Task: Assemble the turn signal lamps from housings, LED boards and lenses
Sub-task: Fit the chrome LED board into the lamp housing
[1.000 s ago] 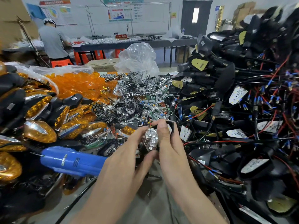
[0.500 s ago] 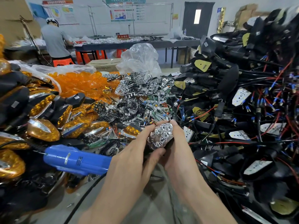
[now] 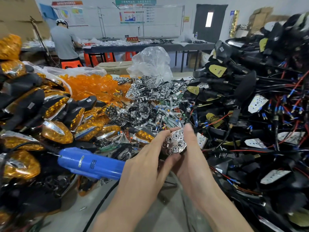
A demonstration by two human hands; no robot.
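Centre frame, just below the middle: both hands meet on one chrome reflector (image 3: pixel 174 142), its honeycomb of cups facing up toward the camera. Left hand (image 3: pixel 145 164) pinches its left edge between forefinger and thumb. Right hand (image 3: pixel 192 161) curls round the right edge, thumb laid along the top. A sliver of something dark shows under the reflector, probably a housing, but it is too hidden to say. The two-sided hold reads as aligning or pressing the part square, face up so the cups can be checked. Stock is banked round the working gap by stage. Black wired housings (image 3: pixel 242 91) are heaped at right, many with white LED boards (image 3: pixel 257 105) showing. Loose chrome reflectors (image 3: pixel 147 101) sit mid-frame just beyond the hands. Orange lenses (image 3: pixel 93 86) lie in an open bag at upper left of centre. Finished amber lamps (image 3: pixel 56 133) are stacked along the left edge. A blue electric screwdriver (image 3: pixel 90 163) lies at lower left, nose toward the left hand, likely parked there for the fastening step. A clear plastic bag (image 3: pixel 150 62) stands behind the chrome pile. Another person (image 3: pixel 64 42) works at a far table, upper left.
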